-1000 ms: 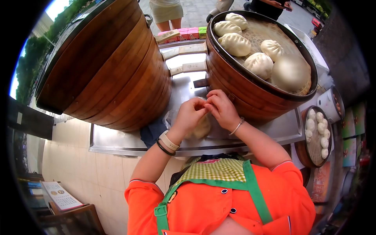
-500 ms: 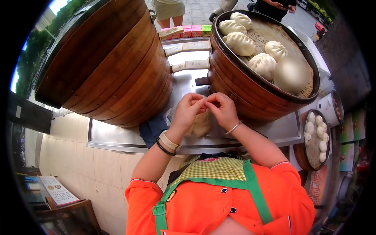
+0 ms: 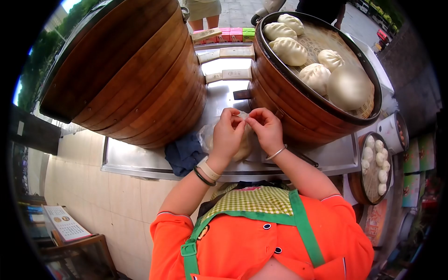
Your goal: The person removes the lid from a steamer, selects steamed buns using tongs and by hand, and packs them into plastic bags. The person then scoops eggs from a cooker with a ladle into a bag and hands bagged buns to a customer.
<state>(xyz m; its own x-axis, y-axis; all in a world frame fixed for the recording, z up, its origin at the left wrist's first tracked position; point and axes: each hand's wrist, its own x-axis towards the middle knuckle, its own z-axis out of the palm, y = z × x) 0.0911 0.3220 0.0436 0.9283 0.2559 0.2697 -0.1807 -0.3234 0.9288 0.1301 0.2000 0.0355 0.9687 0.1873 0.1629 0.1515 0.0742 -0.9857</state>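
My left hand (image 3: 228,133) and my right hand (image 3: 267,130) meet over the metal counter, fingertips pinched together. Between them they grip the gathered top of a clear plastic bag (image 3: 244,148). Something pale, bun-like, shows through the bag below my hands, partly hidden by my left wrist. A dark blue cloth (image 3: 183,155) lies left of the bag. To the right stands a round wooden steamer (image 3: 280,105) holding several pleated buns (image 3: 288,51) on a woven mat; one smooth round shape there is blurred.
A tall stack of wooden steamers (image 3: 140,74) rises on the left. Pink and green boxes (image 3: 235,35) line the counter's far edge. Another steamer of small buns (image 3: 375,168) sits at right, near a white bucket (image 3: 392,133). Two people stand beyond the counter.
My hands have shifted slightly up, still pinching the bag's top. More of the bag and blue cloth shows. The person at the back right has lowered their hands.
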